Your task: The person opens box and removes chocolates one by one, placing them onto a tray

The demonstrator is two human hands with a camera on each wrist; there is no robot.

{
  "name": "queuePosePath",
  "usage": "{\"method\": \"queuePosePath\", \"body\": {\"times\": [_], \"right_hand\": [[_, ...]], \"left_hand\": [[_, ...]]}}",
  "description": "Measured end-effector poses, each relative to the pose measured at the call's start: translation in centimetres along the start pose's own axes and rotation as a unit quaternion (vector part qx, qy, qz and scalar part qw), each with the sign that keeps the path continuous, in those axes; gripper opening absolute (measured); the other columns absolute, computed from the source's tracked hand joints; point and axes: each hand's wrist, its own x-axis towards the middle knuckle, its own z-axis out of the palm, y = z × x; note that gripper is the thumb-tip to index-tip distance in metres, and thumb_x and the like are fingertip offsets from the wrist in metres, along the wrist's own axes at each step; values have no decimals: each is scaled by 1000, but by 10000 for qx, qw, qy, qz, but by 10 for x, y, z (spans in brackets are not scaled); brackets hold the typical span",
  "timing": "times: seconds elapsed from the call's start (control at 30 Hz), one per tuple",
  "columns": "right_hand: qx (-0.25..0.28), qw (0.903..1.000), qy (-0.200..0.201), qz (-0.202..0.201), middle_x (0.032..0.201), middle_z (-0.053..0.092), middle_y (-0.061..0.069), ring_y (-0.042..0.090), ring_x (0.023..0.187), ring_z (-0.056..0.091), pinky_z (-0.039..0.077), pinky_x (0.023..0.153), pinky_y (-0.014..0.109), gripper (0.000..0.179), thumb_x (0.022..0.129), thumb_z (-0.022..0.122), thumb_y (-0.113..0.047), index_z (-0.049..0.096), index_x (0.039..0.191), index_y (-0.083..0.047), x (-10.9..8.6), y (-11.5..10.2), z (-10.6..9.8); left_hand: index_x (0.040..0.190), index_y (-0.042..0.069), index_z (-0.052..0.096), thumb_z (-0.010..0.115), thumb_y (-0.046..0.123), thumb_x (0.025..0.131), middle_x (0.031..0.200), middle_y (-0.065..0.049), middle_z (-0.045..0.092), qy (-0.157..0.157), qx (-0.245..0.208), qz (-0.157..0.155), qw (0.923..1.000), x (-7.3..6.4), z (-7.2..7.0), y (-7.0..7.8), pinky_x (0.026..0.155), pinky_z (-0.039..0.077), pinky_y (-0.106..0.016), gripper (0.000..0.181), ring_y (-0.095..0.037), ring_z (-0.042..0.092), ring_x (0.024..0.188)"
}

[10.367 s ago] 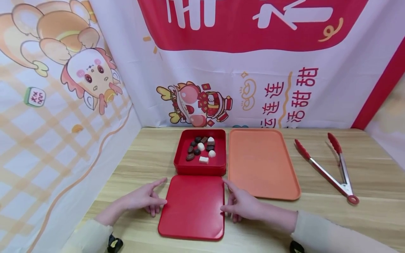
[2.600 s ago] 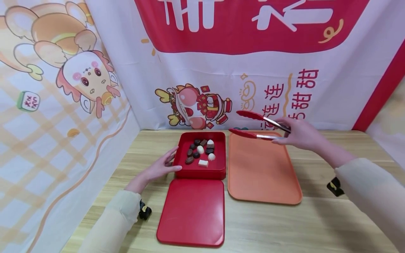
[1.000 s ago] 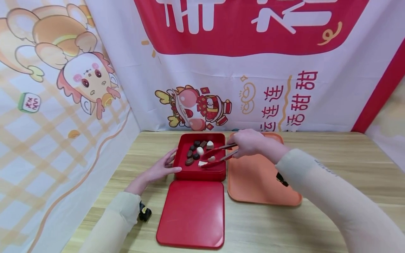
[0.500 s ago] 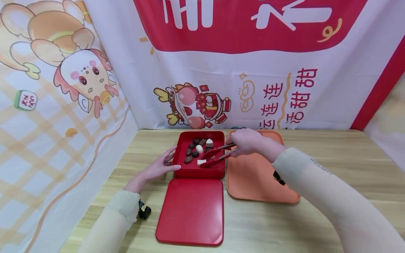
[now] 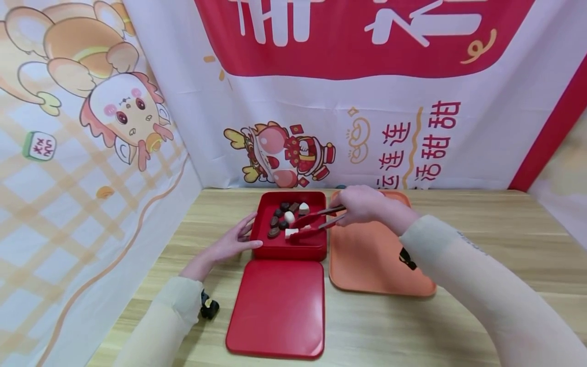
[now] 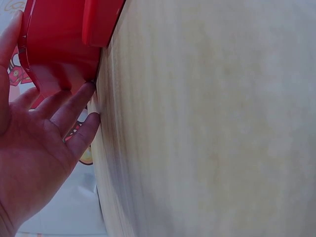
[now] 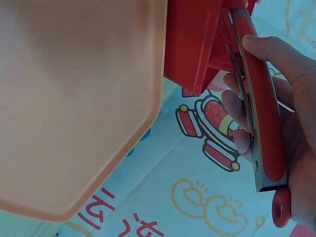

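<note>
My right hand point(image 5: 362, 204) grips red-and-silver tongs point(image 7: 264, 103) above the orange tray. The tongs' red tips point(image 5: 302, 230) reach into the red square box point(image 5: 289, 252), with a pale, partly hidden chocolate between them. A white rectangular chocolate point(image 5: 291, 233) lies at the lower tip. Several dark, brown and white chocolates are spread in the box, among them a round white chocolate point(image 5: 289, 217) and a layered white-and-brown chocolate point(image 5: 304, 208). My left hand point(image 5: 231, 242) rests against the box's left side, its fingers extended along the wall in the left wrist view point(image 6: 44, 133).
A red lid point(image 5: 277, 308) lies flat on the wooden table point(image 5: 380, 326), in front of the box. Right of the box is the orange tray point(image 5: 367, 260). Printed white cloths hang behind and at the left.
My right hand has taken the tongs from the table at the right, carried them over the tray and lowered the tips into the box. My left hand has moved from the lid to the box.
</note>
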Motion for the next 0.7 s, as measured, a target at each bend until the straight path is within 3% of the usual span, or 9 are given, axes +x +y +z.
{"method": "queuePosePath", "body": {"times": [0.23,0.5,0.7], "right_hand": [[113,9997,223,-42,85,68,-8,11,73,60,52,67,34,28,82,77,-30,74,107,-17,-7,5,-11],[178,9989,307,290,96,71,-4,14,73,58,49,62,32,38,80,79,-33,74,114,-19,-15,12,-22],[273,9978,469,393,100,71,-1,16,81,62,53,75,37,40,80,80,-32,74,115,-15,-22,20,-27]], "left_hand": [[157,21,13,72,29,89,157,-21,20,26,42,-78,10000,0,0,-1,108,30,-53,91,-43,29,138],[157,18,11,71,28,90,156,-23,19,-21,58,-3,10000,0,0,-1,108,30,-54,91,-46,31,137],[157,19,11,71,27,90,157,-22,20,-26,-28,-22,10000,0,0,-1,108,30,-53,91,-44,31,137]]}}
